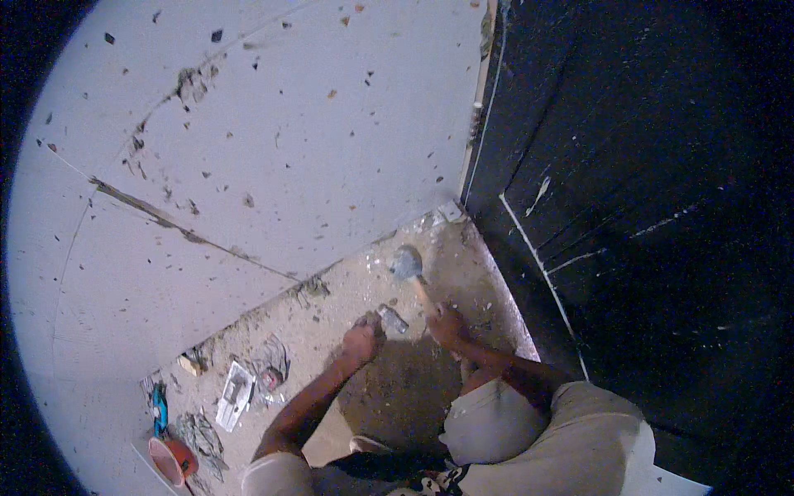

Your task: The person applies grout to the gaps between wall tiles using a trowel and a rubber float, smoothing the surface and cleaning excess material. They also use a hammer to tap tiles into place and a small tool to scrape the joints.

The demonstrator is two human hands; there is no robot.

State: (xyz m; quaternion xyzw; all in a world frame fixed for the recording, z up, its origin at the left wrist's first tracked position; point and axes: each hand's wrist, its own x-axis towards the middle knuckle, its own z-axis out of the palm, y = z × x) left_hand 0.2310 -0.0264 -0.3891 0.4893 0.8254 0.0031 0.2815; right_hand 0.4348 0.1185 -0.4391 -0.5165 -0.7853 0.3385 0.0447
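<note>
My right hand is closed round the wooden handle of a mallet with a rounded grey head, held over the dusty floor. My left hand is a little to its left, fingers curled; I cannot make out what, if anything, is in them. Just beside those fingers is a short grey cylindrical piece, and I cannot tell whether it is held or lying loose. Above the hands, small pale debris lies along the foot of the white speckled wall.
A dark wall rises on the right, meeting the white one in a corner. At lower left lie a white tray, crumpled material, a teal power tool and an orange bucket. My bent knee is below my right hand.
</note>
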